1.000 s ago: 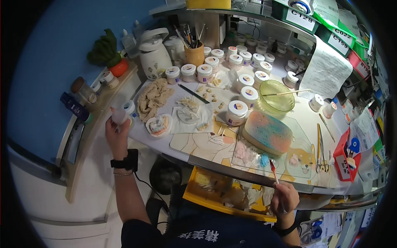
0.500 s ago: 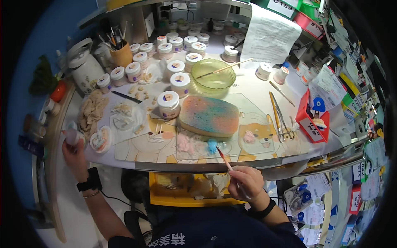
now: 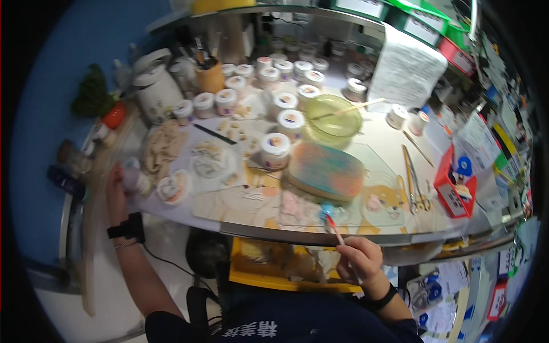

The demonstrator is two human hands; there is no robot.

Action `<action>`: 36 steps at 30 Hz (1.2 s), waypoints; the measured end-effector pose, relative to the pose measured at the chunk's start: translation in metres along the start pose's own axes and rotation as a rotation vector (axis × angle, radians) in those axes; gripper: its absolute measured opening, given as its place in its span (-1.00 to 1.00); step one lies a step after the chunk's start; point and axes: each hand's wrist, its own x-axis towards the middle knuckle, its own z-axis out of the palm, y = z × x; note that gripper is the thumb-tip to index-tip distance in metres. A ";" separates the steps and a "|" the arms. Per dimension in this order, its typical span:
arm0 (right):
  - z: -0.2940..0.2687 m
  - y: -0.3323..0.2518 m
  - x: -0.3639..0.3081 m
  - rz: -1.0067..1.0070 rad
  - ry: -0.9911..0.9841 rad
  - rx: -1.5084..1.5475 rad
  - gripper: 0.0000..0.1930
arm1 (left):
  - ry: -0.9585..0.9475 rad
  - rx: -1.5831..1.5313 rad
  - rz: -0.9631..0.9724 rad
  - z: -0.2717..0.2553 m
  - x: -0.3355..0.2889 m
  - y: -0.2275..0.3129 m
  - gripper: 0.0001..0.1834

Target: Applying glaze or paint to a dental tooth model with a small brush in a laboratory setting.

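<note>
My right hand, closed, grips a slim brush with a pale handle and reddish front part. The brush tip touches a blue dab of paste on a clear glass slab. Pink paste lies left of the blue. Behind them sits an oval sponge stained blue and orange. At the far left, my left hand is beside a small pale bottle, its fingers stretched upward and blurred. A white dish holding a dental model stands just right of the bottle.
Several white-lidded jars crowd the middle and back. A green glass bowl carries another brush across its rim. Scissors-like forceps and a red bin stand right. A crumpled cloth lies left; a yellow drawer is below the edge.
The whole view has shifted, so the bench appears farther right. My left hand has drawn left from around the bottle. My right hand still keeps the brush tip at the blue paste.
</note>
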 end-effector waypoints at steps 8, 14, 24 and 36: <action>0.000 -0.002 -0.001 0.038 0.019 0.007 -0.62 | -0.215 -0.167 -0.286 0.008 0.031 0.023 -0.20; -0.002 -0.007 -0.005 0.067 0.018 -0.031 -0.63 | -0.370 -0.228 -0.314 0.006 0.059 0.011 -0.06; 0.002 -0.010 -0.003 0.082 0.057 0.017 -0.64 | -0.606 -0.272 -0.433 0.024 0.072 0.030 0.22; -0.006 -0.005 -0.006 0.054 0.075 -0.011 -0.73 | -0.271 -0.431 -0.174 -0.004 0.046 0.018 -0.05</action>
